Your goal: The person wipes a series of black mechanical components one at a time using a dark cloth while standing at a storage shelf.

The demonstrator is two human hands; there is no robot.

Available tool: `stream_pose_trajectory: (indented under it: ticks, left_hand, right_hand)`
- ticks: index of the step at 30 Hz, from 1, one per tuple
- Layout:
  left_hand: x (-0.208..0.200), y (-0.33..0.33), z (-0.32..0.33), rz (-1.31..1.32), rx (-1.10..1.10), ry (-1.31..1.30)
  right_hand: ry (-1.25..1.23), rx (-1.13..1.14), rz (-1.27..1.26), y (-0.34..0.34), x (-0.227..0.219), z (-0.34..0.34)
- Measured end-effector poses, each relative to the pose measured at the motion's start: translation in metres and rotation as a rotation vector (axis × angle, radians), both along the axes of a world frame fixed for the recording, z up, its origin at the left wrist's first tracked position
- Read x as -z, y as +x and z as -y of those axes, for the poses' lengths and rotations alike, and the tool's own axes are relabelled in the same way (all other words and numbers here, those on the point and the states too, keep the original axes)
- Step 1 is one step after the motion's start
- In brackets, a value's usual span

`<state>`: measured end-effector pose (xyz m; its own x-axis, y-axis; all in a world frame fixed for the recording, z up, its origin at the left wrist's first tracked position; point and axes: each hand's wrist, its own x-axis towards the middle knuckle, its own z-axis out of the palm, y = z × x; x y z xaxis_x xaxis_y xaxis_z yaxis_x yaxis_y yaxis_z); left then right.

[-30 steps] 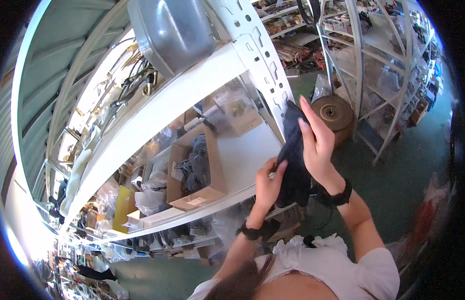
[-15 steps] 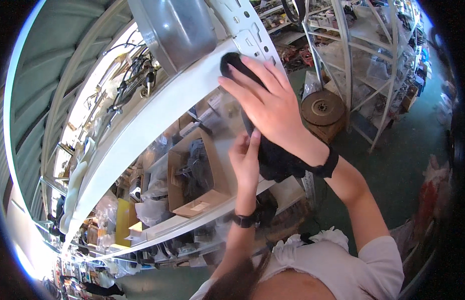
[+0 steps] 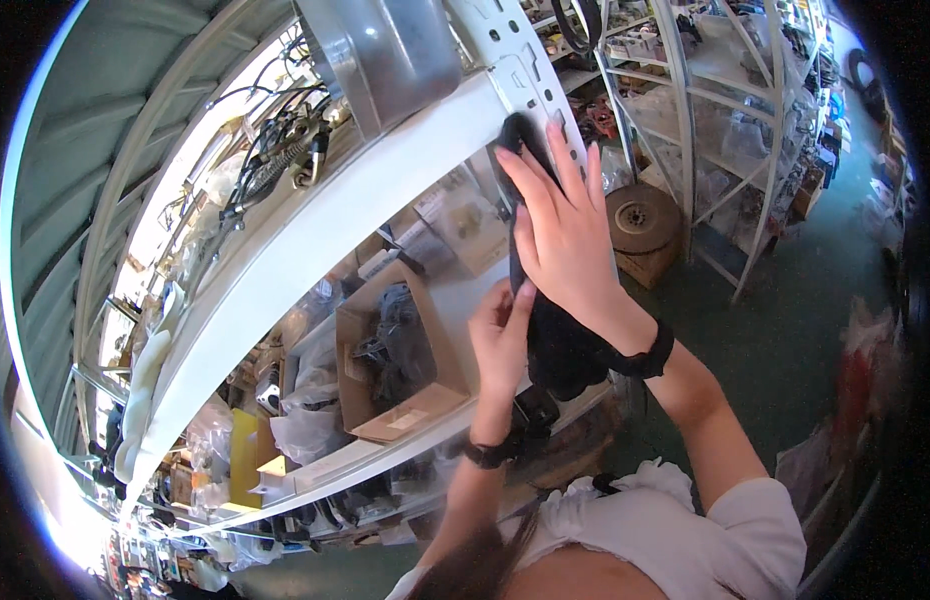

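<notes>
The right hand (image 3: 570,235) lies over the black cloth (image 3: 560,345), back of the hand toward the camera, fingers extended and spread; the contact beneath the palm is hidden. The left hand (image 3: 500,335) pinches the near edge of the cloth between thumb and fingers, below the right hand. The cloth is at the white perforated upright (image 3: 547,100) of the shelving unit — its upper end projects past the right fingertips, and its lower end hangs bunched beside the left hand. Each wrist carries a dark band.

Left of the hands, an open cardboard box (image 3: 440,400) containing dark parts rests on the lower shelf, with a yellow panel (image 3: 247,455) farther left. Above, a grey container (image 3: 400,70) sits at the white shelf beam (image 3: 315,230) — dark hoses (image 3: 270,170) lie to its left.
</notes>
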<state>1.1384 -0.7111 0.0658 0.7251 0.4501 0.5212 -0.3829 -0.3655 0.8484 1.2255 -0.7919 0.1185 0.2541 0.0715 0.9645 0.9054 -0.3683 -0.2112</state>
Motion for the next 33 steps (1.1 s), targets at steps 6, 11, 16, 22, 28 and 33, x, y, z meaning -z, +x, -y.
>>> stream_pose_trajectory:
  ticks: [6,11,16,22,28,33]
  left_hand:
    - [-0.004,-0.009,-0.002,-0.005,-0.048,-0.025]
    - [0.013,-0.020,-0.006,0.006,-0.017,0.020]
    - [-0.002,-0.030,-0.001,-0.082,-0.039,-0.025]
    - [-0.027,-0.038,0.008,0.088,-0.017,0.163]
    - [-0.017,-0.070,-0.004,0.050,-0.122,0.094]
    - [0.004,-0.123,-0.025,0.024,-0.380,0.013]
  right_hand:
    - [0.031,-0.179,-0.190,-0.009,-0.001,-0.011]
    - [0.044,-0.226,-0.165,-0.013,0.024,-0.003]
    - [0.326,-0.468,-0.100,-0.012,0.013,0.012]
    - [0.170,-0.098,0.018,-0.002,-0.024,-0.008]
    - [0.156,-0.094,0.044,-0.030,-0.021,-0.040]
    - [0.043,-0.143,0.123,-0.089,-0.027,-0.089]
